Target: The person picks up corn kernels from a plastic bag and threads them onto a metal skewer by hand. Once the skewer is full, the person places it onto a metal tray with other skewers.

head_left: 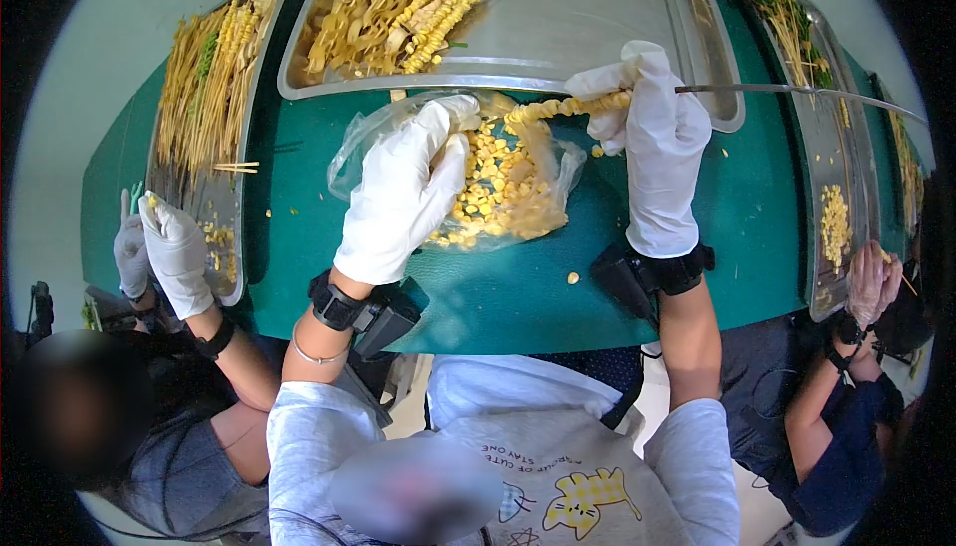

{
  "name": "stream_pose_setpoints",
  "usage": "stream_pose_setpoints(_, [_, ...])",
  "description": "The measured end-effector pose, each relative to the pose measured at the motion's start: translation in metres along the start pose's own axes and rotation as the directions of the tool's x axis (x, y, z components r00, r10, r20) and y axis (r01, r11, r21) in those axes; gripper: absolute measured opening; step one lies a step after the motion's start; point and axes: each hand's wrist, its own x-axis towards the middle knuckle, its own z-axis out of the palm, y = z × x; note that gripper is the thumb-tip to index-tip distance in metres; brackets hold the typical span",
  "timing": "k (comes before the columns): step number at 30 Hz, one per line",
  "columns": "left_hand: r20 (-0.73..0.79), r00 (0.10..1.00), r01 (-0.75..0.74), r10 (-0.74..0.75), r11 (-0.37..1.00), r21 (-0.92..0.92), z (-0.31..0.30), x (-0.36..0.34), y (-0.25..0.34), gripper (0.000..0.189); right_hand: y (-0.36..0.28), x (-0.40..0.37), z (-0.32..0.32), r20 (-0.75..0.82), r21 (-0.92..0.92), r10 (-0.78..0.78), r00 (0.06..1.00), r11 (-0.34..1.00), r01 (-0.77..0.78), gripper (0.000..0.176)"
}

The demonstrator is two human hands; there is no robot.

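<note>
My right hand (657,153), in a white glove, is closed around a long thin skewer (757,89) that looks like metal. Yellow corn kernels (563,108) are threaded along its left part, and its bare part reaches far to the right. My left hand (403,193), also gloved, is at the left side of a clear plastic bag (573,163). Its thumb and fingers are curled together near the skewer's left end; what they pinch, if anything, is hidden. Loose corn kernels (493,178) lie in a heap on the spread bag between my hands.
Behind the bag, a metal tray (588,33) holds filled skewers (428,23) and bare sticks. Another tray of skewers (204,88) stands left, beside a co-worker's gloved hands (174,247). At right are a long tray (822,148) and another co-worker's gloved hand (873,282). Stray kernels dot the green table (478,297).
</note>
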Motion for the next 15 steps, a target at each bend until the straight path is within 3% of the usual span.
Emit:
stream_pose_setpoints(3, [0.033,0.998,0.047,-0.047,0.999,-0.004,-0.0022,-0.0001,0.0031,0.025,0.0050,0.0013,-0.0022,0.071,0.008,-0.021,0.997,1.000,0.020,0.047])
stream_pose_setpoints(7, [0.076,0.993,0.094,-0.096,0.995,0.024,-0.0038,0.0010,0.0048,0.025,0.0053,0.0031,-0.0043,0.049,-0.015,-0.028,0.998,0.999,0.029,0.048])
stream_pose_setpoints(15, [0.043,0.999,0.015,-0.016,1.000,0.023,-0.0007,-0.0001,-0.0012,0.025,0.0044,0.0039,-0.0035,-0.024,-0.093,-0.045,0.999,0.995,0.043,0.053])
